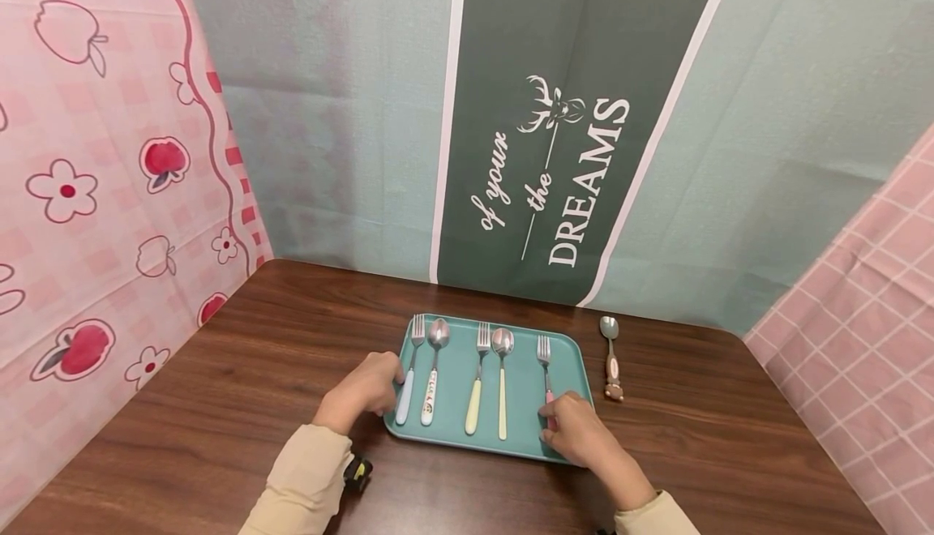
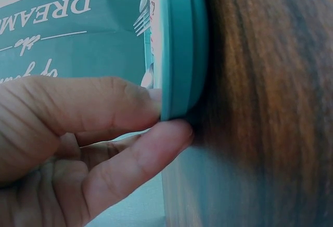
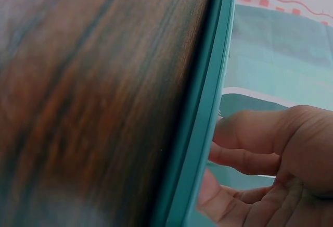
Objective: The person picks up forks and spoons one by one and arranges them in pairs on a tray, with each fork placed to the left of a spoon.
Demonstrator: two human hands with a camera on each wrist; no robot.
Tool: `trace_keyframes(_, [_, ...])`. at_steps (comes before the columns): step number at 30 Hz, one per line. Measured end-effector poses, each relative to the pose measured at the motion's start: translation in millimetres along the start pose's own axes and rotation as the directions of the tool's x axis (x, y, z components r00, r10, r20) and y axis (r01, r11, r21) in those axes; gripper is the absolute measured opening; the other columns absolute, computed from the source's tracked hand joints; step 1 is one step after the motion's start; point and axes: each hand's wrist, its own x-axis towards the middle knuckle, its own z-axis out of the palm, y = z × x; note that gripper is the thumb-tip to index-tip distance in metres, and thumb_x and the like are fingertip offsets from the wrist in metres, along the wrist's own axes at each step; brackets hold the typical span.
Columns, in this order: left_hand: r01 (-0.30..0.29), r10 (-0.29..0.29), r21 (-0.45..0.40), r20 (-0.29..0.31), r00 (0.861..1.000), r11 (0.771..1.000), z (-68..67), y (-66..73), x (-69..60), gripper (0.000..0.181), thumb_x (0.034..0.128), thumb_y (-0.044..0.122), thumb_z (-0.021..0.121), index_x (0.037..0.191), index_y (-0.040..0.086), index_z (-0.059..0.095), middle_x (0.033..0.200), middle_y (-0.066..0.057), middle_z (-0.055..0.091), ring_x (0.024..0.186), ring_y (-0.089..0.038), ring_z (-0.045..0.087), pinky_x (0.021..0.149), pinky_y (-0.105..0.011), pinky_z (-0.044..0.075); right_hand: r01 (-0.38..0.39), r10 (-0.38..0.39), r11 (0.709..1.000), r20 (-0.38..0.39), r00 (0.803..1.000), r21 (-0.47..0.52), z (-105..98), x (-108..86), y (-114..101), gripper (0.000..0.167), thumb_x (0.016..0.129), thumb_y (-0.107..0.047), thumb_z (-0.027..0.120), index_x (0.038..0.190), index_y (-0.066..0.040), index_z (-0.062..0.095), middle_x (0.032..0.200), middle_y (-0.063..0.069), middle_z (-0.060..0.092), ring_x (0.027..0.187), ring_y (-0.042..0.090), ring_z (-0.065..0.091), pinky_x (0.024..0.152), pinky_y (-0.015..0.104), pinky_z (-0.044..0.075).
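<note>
A teal tray [image 1: 445,440] lies on the table with forks and spoons on it. My left hand [image 1: 375,383] pinches the tray's left rim between thumb and finger, seen closely in the left wrist view. Beside that hand lie a fork with a pale blue handle [image 1: 404,397] and a spoon with a white patterned handle [image 1: 428,397]. A yellow-handled fork [image 1: 474,405] and yellow-handled spoon [image 1: 502,401] lie mid-tray. My right hand [image 1: 576,430] pinches the pink handle of a fork [image 1: 544,353] at the tray's right side; the tray's rim hides the fingertips' contact in the right wrist view.
Right of the tray, a spoon with a brown bear-shaped handle [image 1: 612,369] lies on the dark wooden table [image 1: 241,405]. A grey-green cloth [image 1: 343,154] hangs behind the table. Pink patterned cloths hang at the left [image 1: 109,235] and right [image 1: 861,340].
</note>
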Motion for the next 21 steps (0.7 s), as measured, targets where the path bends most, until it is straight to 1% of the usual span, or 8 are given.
trace_keyframes(1, [-0.003,0.003,0.001,-0.001,1.0,1.0,0.0,0.0,-0.2,0.028,0.056,-0.02,0.058,0.074,0.001,0.064,0.068,-0.011,0.056,0.043,-0.013,0.047,0.038,-0.021,0.036,0.0,0.0,1.0,0.001,1.0,0.0,-0.1,0.0,0.0,0.014,0.068,0.001,0.076,0.079,0.0,0.068,0.06,-0.003,0.041,0.07,0.017,0.043,0.063,0.032,0.037])
trace_keyframes(3, [-0.002,0.002,-0.002,-0.003,1.0,1.0,-0.1,0.1,-0.4,0.028,0.056,-0.02,0.058,0.074,0.001,0.065,0.068,-0.011,0.056,0.043,-0.012,0.046,0.038,-0.022,0.036,-0.002,0.002,1.0,0.004,1.0,0.001,-0.4,0.1,-0.2,0.014,0.068,0.001,0.076,0.079,0.0,0.068,0.06,-0.002,0.041,0.07,0.017,0.043,0.063,0.032,0.037])
trace_keyframes(5, [0.001,-0.001,-0.003,-0.002,1.0,1.0,-0.3,0.2,-0.3,0.028,0.0559,-0.02,0.057,0.073,0.001,0.064,0.067,-0.011,0.056,0.042,-0.012,0.046,0.038,-0.022,0.036,-0.006,0.006,1.0,0.01,1.0,0.001,-0.8,0.2,-0.4,0.015,0.068,0.001,0.076,0.081,0.001,0.069,0.061,-0.002,0.041,0.07,0.017,0.043,0.062,0.032,0.037])
trace_keyframes(9, [0.01,-0.01,-0.002,0.001,1.0,1.0,-0.8,0.2,0.2,0.029,0.0564,-0.02,0.058,0.076,0.001,0.066,0.068,-0.011,0.056,0.043,-0.013,0.047,0.038,-0.022,0.037,-0.013,0.013,1.0,0.021,1.0,0.0,-1.4,0.4,-0.9,0.02,0.068,0.001,0.076,0.086,0.003,0.069,0.063,-0.001,0.041,0.07,0.017,0.043,0.061,0.031,0.037])
trace_keyframes(14, [0.021,-0.021,-0.004,0.007,1.0,1.0,-1.1,0.4,0.3,0.029,0.057,-0.02,0.059,0.077,0.0,0.066,0.069,-0.011,0.056,0.045,-0.014,0.048,0.039,-0.022,0.038,-0.007,0.007,1.0,0.015,1.0,-0.004,-0.8,1.3,0.1,0.017,0.067,0.001,0.076,0.082,0.001,0.067,0.063,-0.001,0.041,0.07,0.016,0.043,0.06,0.03,0.036])
trace_keyframes(17, [0.023,-0.022,-0.008,0.009,1.0,1.0,-1.3,0.6,0.3,0.031,0.057,-0.02,0.059,0.081,-0.001,0.067,0.071,-0.011,0.057,0.046,-0.014,0.049,0.039,-0.023,0.039,-0.014,0.014,1.0,0.024,1.0,0.0,0.0,1.8,0.9,0.02,0.068,0.0,0.076,0.086,0.003,0.068,0.063,-0.001,0.041,0.07,0.016,0.042,0.059,0.029,0.035])
trace_keyframes(21, [0.017,-0.017,0.001,0.007,1.0,1.0,-0.6,0.8,0.6,0.031,0.0561,-0.02,0.059,0.079,0.0,0.067,0.071,-0.011,0.056,0.047,-0.014,0.048,0.039,-0.022,0.038,-0.026,0.026,1.0,0.036,0.999,0.001,0.5,1.7,1.7,0.024,0.07,-0.003,0.076,0.091,0.004,0.069,0.064,0.0,0.041,0.068,0.015,0.041,0.055,0.029,0.034])
